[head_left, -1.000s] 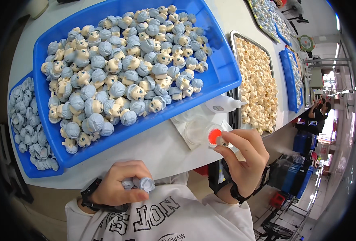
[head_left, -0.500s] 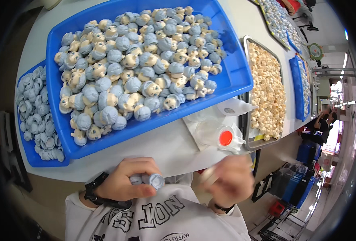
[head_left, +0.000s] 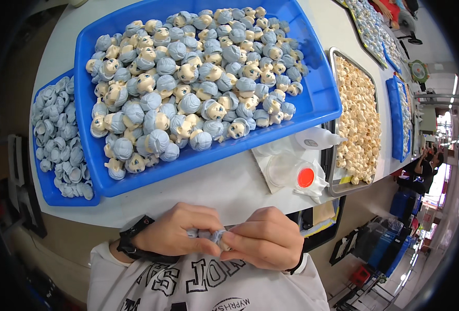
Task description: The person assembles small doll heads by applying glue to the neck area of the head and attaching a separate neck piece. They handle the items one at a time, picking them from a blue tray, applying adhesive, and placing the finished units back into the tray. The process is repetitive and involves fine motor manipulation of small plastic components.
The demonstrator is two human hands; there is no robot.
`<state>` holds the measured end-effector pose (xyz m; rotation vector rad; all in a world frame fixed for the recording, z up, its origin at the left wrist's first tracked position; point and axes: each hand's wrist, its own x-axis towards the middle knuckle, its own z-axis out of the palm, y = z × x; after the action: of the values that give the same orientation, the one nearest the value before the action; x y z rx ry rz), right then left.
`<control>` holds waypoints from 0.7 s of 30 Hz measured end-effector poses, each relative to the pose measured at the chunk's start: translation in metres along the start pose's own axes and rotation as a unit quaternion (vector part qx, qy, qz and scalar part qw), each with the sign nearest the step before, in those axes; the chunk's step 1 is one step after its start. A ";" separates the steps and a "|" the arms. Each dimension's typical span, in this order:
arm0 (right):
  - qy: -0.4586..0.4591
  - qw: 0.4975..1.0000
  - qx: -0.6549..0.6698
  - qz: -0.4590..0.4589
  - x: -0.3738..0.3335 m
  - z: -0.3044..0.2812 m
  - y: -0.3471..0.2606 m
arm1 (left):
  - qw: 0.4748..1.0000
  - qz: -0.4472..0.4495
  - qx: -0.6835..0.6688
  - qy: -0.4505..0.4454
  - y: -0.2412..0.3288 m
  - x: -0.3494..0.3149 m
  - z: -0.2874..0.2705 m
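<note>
"right hand (head_left: 268,238) has come across from the right since half a second ago, and now meets the left hand (head_left: 185,230) in front of the white shirt (head_left: 208,290). are they open?"

"no, both are curled. the left grips a light blue cap (head_left: 217,236), with another blue cap (head_left: 192,233) deeper in its fist. the right pinches a small pale piece (head_left: 226,248) up against the first cap."

"which way does that piece point?"

"i can't tell; fingers hide most of it, long axis included. the two caps sit in a row, left to right."

"and around them?"

"a white table (head_left: 203,192) with a big blue tray (head_left: 325,96) of doll heads, a squeeze bottle (head_left: 315,139) and a metal tray (head_left: 338,189) of pale parts. far right, a person (head_left: 426,171) in dark clothes."
</note>
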<state>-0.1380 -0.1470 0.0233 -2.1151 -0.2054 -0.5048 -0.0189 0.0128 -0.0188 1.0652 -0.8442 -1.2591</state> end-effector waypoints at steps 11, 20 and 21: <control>0.041 0.990 -0.131 -0.008 0.002 0.015 -0.011 | 1.000 0.013 -0.010 -0.016 -0.006 -0.007 0.000; 0.031 0.980 -0.193 0.046 0.002 0.028 -0.006 | 0.986 -0.106 -0.064 0.111 0.005 -0.010 0.021; 0.035 0.980 -0.191 0.049 0.000 0.029 -0.007 | 0.982 -0.117 -0.069 0.129 0.005 -0.011 0.025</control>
<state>-0.1329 -0.1192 0.0146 -2.4605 0.0402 -0.5953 -0.0421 0.0194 -0.0061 1.2097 -0.4383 -1.3171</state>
